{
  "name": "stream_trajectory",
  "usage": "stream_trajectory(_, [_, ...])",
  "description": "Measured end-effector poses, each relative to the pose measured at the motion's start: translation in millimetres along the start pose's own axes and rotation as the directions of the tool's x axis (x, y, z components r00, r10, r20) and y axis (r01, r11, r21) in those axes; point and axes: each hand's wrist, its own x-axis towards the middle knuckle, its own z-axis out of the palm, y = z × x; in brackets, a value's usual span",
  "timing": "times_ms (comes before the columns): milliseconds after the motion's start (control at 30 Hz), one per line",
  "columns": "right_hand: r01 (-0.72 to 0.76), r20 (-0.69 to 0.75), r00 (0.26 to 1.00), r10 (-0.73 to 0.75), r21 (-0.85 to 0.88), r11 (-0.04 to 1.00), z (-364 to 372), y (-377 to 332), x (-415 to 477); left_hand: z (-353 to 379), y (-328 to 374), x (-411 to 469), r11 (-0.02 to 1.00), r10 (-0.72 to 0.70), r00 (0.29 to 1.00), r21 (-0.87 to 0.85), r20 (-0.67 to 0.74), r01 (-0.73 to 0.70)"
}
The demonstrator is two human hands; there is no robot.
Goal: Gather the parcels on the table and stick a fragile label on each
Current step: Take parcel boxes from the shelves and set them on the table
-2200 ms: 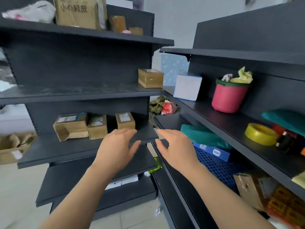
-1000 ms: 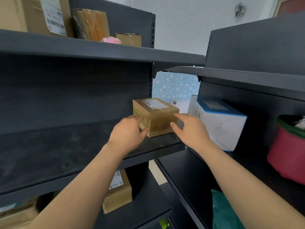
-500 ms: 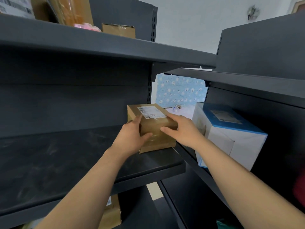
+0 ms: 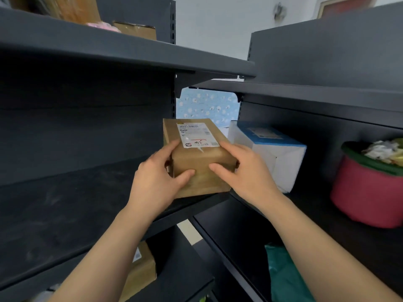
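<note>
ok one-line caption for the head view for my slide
Left hand and right hand grip a brown parcel at the end of a dark shelf beside a white-and-blue box.

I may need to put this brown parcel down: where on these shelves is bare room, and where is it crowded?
The left shelf is bare everywhere left of the brown parcel. The right shelf has a bare strip in front of the white-and-blue box and the red pot. Between those two the gap is narrow.

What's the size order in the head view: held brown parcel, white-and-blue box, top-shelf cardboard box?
Largest, tied: brown parcel and white-and-blue box; they look alike, parcel nearer.
Smallest: top-shelf cardboard box, though farther away.
</note>
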Motion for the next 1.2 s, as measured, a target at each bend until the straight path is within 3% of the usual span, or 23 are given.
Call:
stream_trajectory(233, [-0.182,-0.167,0.972,0.165,-0.095,0.979,-42.8,-55.1,-96.6,-25.5,24.7,-55.2,0.979,0.148,0.974,-0.168,0.171,-0.119])
stream_trajectory(433, [-0.396,-0.238,0.903,0.357,-0.144,0.907,-81.7,-86.8,-192.2,-21.1,50.2,-117.3,0.945,0.217,0.919,-0.306,0.328,-0.114])
stream_trajectory(733, [-0.666,-0.450,0.733,0.511,-0.317,0.675,-172.0,-142.6,-353.5,5.2,140.6,-234.6,0.851,0.417,0.724,-0.515,0.549,-0.100])
stream_trajectory(1200, [-0.900,-0.687,0.435,0.582,-0.312,0.305,-330.2,-233.4,-611.7,33.1,328.5,-469.4,0.710,0.654,0.393,-0.704,0.647,-0.022])
